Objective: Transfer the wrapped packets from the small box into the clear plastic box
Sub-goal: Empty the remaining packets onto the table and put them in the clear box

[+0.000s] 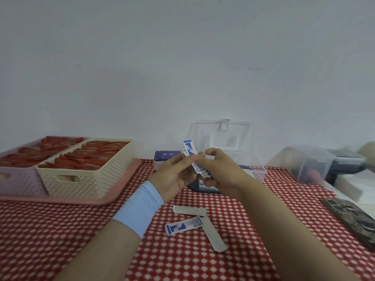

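Note:
Both hands meet above the table's middle and hold a small bunch of white-and-blue wrapped packets (189, 149). My left hand (175, 175), with a light blue wristband, pinches them from the left; my right hand (220, 169) grips them from the right. The small dark blue box (199, 186) lies under my hands, mostly hidden. Behind them stands the clear plastic box (255, 171) with its lid raised. Three more packets (182, 226) lie loose on the cloth nearer to me.
A pink tray (97, 199) at the left carries a cream basket (85, 179) and a lilac basket (16, 179) of red items. A blue-white carton (165, 158) stands at the back. Clear containers (310, 165), white tissues (353, 185) and a patterned phone (353, 220) sit at the right.

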Action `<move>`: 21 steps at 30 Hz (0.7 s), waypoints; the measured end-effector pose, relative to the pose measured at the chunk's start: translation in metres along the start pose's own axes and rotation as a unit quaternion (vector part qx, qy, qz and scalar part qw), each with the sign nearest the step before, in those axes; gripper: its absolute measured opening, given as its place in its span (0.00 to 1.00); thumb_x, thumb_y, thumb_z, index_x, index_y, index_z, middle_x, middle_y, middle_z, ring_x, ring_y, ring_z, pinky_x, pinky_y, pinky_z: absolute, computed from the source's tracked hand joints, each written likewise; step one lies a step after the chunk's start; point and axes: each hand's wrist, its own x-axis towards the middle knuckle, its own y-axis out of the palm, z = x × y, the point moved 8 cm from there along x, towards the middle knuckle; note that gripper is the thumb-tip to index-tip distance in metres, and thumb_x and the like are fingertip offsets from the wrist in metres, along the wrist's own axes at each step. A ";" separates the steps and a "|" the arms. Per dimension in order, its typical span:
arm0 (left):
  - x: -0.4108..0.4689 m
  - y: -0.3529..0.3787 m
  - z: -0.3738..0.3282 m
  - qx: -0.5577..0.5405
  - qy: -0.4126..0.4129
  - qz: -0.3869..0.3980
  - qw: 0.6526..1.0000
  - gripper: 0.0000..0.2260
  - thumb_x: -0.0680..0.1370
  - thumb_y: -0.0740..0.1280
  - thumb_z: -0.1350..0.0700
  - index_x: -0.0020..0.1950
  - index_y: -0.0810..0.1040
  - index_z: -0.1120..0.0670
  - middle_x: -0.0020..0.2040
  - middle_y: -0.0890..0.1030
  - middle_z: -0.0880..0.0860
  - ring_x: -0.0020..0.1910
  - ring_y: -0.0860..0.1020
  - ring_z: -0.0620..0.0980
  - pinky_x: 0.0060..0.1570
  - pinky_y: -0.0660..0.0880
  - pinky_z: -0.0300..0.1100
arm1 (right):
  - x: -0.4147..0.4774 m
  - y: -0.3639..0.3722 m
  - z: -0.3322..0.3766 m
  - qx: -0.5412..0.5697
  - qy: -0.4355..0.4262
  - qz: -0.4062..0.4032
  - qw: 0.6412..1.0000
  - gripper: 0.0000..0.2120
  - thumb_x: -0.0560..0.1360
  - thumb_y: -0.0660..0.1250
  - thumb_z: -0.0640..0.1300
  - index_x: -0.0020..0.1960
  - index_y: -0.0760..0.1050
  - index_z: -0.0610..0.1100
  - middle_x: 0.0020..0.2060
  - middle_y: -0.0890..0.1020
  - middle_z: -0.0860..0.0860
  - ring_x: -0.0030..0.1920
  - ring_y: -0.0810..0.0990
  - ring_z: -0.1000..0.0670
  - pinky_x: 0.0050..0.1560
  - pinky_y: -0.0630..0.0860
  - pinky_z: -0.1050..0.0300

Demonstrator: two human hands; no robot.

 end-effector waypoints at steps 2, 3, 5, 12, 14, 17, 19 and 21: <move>0.000 -0.002 -0.001 0.006 0.002 -0.006 1.000 0.15 0.71 0.71 0.55 0.56 0.81 0.59 0.53 0.85 0.56 0.44 0.83 0.49 0.33 0.78 0.35 | 0.000 0.002 -0.001 0.027 0.005 0.014 1.000 0.24 0.77 0.71 0.48 0.68 0.65 0.43 0.44 0.83 0.42 0.32 0.76 0.52 0.24 0.71 0.63; 0.002 -0.003 -0.002 0.007 0.007 -0.011 1.000 0.17 0.71 0.71 0.55 0.57 0.80 0.61 0.52 0.84 0.57 0.43 0.83 0.49 0.33 0.78 0.35 | 0.000 0.003 -0.001 0.033 0.004 0.018 0.999 0.24 0.77 0.71 0.49 0.66 0.65 0.42 0.43 0.83 0.42 0.32 0.77 0.51 0.25 0.72 0.62; 0.005 -0.008 -0.004 -0.007 0.022 -0.027 0.999 0.18 0.74 0.70 0.54 0.60 0.77 0.62 0.52 0.82 0.59 0.46 0.82 0.50 0.38 0.80 0.38 | -0.001 0.002 0.002 0.006 -0.013 0.017 1.000 0.20 0.78 0.70 0.53 0.60 0.66 0.43 0.44 0.83 0.42 0.34 0.79 0.49 0.29 0.74 0.59; 0.013 -0.016 -0.002 -0.064 0.017 -0.059 0.996 0.14 0.74 0.69 0.49 0.50 0.85 0.59 0.50 0.84 0.57 0.46 0.84 0.52 0.45 0.82 0.44 | -0.010 0.000 0.037 -0.266 -0.218 0.041 0.938 0.15 0.67 0.81 0.41 0.44 0.76 0.48 0.55 0.83 0.56 0.54 0.82 0.56 0.54 0.77 0.57; 0.010 -0.010 -0.001 -0.053 0.009 -0.043 0.998 0.12 0.74 0.68 0.49 0.46 0.86 0.57 0.49 0.84 0.57 0.45 0.83 0.51 0.42 0.82 0.42 | -0.008 -0.001 0.038 -0.297 -0.240 0.030 0.924 0.14 0.65 0.82 0.41 0.41 0.78 0.49 0.55 0.81 0.57 0.56 0.80 0.58 0.58 0.76 0.56; 0.007 -0.006 0.004 -0.058 -0.011 -0.036 0.998 0.12 0.75 0.68 0.51 0.50 0.83 0.59 0.48 0.84 0.58 0.45 0.83 0.52 0.40 0.82 0.41 | -0.003 -0.003 0.036 -0.319 -0.250 0.000 0.914 0.12 0.66 0.82 0.46 0.39 0.79 0.51 0.55 0.79 0.61 0.56 0.78 0.58 0.58 0.76 0.55; 0.007 -0.008 0.007 -0.048 -0.021 -0.032 0.998 0.16 0.73 0.70 0.51 0.57 0.80 0.59 0.52 0.83 0.59 0.49 0.83 0.53 0.43 0.82 0.43 | -0.003 -0.006 0.037 -0.345 -0.250 -0.011 0.905 0.13 0.64 0.82 0.49 0.40 0.79 0.51 0.57 0.77 0.62 0.58 0.76 0.61 0.57 0.72 0.61; 0.006 -0.008 0.010 -0.018 -0.037 -0.016 0.999 0.17 0.74 0.70 0.50 0.59 0.81 0.58 0.56 0.82 0.61 0.53 0.82 0.54 0.49 0.80 0.46 | -0.006 -0.005 0.038 -0.383 -0.253 0.004 0.889 0.17 0.61 0.84 0.51 0.41 0.78 0.51 0.64 0.74 0.62 0.60 0.73 0.64 0.58 0.67 0.66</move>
